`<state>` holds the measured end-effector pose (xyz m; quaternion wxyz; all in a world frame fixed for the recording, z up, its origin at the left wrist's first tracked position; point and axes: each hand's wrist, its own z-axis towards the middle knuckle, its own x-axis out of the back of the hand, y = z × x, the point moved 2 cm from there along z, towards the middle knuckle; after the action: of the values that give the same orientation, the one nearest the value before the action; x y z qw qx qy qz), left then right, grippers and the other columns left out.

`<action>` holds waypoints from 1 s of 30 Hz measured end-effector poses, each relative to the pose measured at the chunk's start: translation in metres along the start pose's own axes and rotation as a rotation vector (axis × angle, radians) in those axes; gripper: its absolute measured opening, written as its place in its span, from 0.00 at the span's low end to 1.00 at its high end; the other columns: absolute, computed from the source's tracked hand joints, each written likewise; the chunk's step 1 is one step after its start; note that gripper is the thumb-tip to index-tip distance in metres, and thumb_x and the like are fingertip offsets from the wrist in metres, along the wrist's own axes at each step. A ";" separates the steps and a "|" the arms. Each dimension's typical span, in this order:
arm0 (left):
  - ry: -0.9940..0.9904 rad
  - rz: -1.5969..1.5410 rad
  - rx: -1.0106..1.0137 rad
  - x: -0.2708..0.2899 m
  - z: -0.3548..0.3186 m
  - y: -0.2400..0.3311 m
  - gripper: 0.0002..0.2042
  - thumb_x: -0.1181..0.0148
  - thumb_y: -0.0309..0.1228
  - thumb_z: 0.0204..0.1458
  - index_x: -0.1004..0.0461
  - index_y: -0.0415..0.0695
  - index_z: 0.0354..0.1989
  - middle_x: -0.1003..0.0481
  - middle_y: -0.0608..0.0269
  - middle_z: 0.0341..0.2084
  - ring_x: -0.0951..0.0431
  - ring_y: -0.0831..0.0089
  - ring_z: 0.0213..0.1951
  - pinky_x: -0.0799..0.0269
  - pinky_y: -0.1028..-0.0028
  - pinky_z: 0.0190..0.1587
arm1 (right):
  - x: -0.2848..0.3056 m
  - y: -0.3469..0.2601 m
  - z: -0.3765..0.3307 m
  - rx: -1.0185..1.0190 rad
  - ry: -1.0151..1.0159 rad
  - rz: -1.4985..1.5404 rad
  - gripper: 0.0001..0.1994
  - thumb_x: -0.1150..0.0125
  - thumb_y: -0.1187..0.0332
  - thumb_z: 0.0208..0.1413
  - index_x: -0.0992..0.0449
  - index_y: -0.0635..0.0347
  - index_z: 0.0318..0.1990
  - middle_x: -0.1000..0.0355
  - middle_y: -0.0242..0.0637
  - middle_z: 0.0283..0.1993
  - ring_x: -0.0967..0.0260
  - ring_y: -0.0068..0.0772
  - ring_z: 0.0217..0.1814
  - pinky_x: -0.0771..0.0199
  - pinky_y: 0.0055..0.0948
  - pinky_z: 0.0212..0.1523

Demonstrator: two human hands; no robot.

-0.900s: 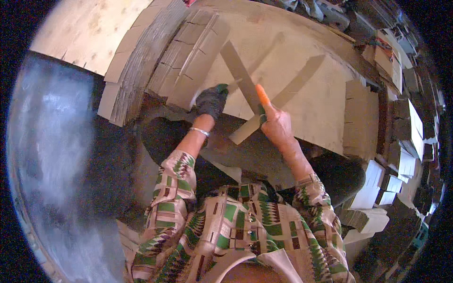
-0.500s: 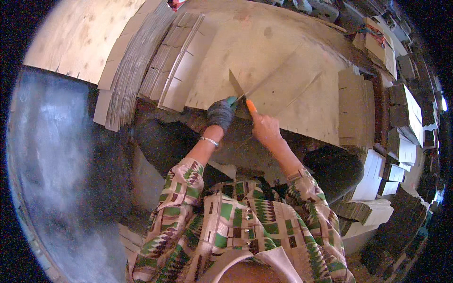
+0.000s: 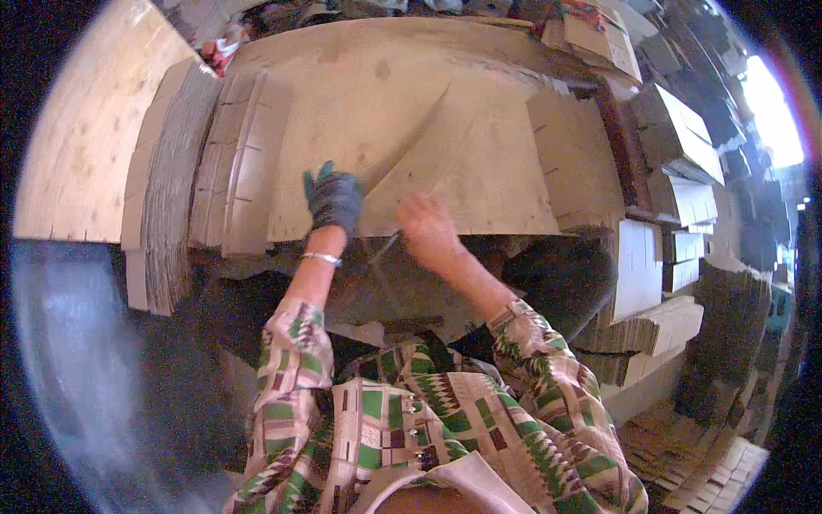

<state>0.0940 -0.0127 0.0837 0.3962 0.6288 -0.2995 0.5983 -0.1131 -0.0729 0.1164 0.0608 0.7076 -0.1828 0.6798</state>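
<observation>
Cardboard fills the room on every side: flat brown sheets stacked on the worktop (image 3: 360,94), folded pale boxes (image 3: 676,206) piled along its right edge, and more bundles (image 3: 651,334) lower at the right. Along the left edge of the worktop stands a thick stack of corrugated blanks (image 3: 167,171) on edge, with a slotted blank (image 3: 244,163) lying flat just beside it. At the far left corner lies a small red and white thing (image 3: 221,51), too small to make out.

Near the front edge, in the middle, lies a large cardboard sheet (image 3: 479,163) with a diagonal crease or flap running up from the hands toward the far side. The left hand (image 3: 334,199), in a dark green-tipped glove, presses on the sheet's near left corner, fingers curled down onto it; a metal bangle (image 3: 322,257) circles that wrist. The right hand (image 3: 428,231), bare and blurred, rests at the sheet's front edge just beside the left; whether it grips anything I cannot tell. Another slotted sheet (image 3: 574,154) overlaps on the right
</observation>
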 end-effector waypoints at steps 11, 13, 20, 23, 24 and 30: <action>0.235 -0.140 -0.115 0.035 -0.023 0.025 0.31 0.39 0.51 0.54 0.30 0.43 0.60 0.29 0.49 0.58 0.35 0.49 0.64 0.46 0.50 0.68 | 0.049 0.218 -0.061 -0.750 0.552 -0.642 0.35 0.34 0.72 0.48 0.39 0.60 0.65 0.29 0.45 0.53 0.29 0.50 0.55 0.29 0.46 0.52; 0.199 -0.261 -0.171 0.036 -0.021 0.062 0.32 0.39 0.53 0.53 0.31 0.43 0.61 0.29 0.49 0.59 0.34 0.49 0.63 0.42 0.51 0.66 | 0.051 0.290 -0.107 -0.962 0.311 -0.624 0.27 0.39 0.71 0.52 0.33 0.55 0.62 0.27 0.44 0.53 0.28 0.51 0.54 0.27 0.48 0.50; 0.073 -0.346 -0.220 -0.012 -0.012 0.091 0.22 0.42 0.50 0.55 0.23 0.48 0.51 0.23 0.51 0.49 0.25 0.53 0.55 0.34 0.54 0.60 | 0.121 0.269 -0.097 -1.063 0.620 -0.046 0.18 0.45 0.77 0.49 0.24 0.58 0.50 0.22 0.47 0.47 0.24 0.52 0.48 0.23 0.44 0.48; -0.082 -0.233 -0.196 -0.008 0.002 0.104 0.15 0.43 0.45 0.54 0.19 0.50 0.41 0.19 0.55 0.40 0.21 0.55 0.48 0.31 0.53 0.53 | 0.111 0.235 -0.087 -0.697 0.871 0.122 0.28 0.46 0.82 0.46 0.27 0.55 0.58 0.21 0.51 0.44 0.22 0.52 0.43 0.22 0.43 0.43; -0.176 -0.158 -0.170 0.000 0.004 0.104 0.14 0.45 0.44 0.55 0.18 0.50 0.38 0.18 0.56 0.37 0.20 0.55 0.45 0.30 0.53 0.51 | 0.104 0.211 -0.078 -0.506 0.945 0.168 0.32 0.46 0.84 0.44 0.29 0.52 0.62 0.21 0.52 0.44 0.22 0.52 0.42 0.22 0.44 0.42; -0.156 -0.022 -0.259 0.004 0.002 0.103 0.13 0.49 0.39 0.55 0.17 0.52 0.35 0.18 0.55 0.34 0.18 0.56 0.41 0.29 0.53 0.48 | 0.076 0.092 -0.028 -0.471 0.455 0.445 0.49 0.43 0.83 0.44 0.51 0.35 0.75 0.23 0.58 0.35 0.22 0.60 0.37 0.24 0.50 0.35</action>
<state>0.0080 -0.0658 0.1020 0.4559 0.6203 -0.3973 0.4996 -0.1698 -0.1619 0.1782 0.1115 0.4487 -0.4643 0.7554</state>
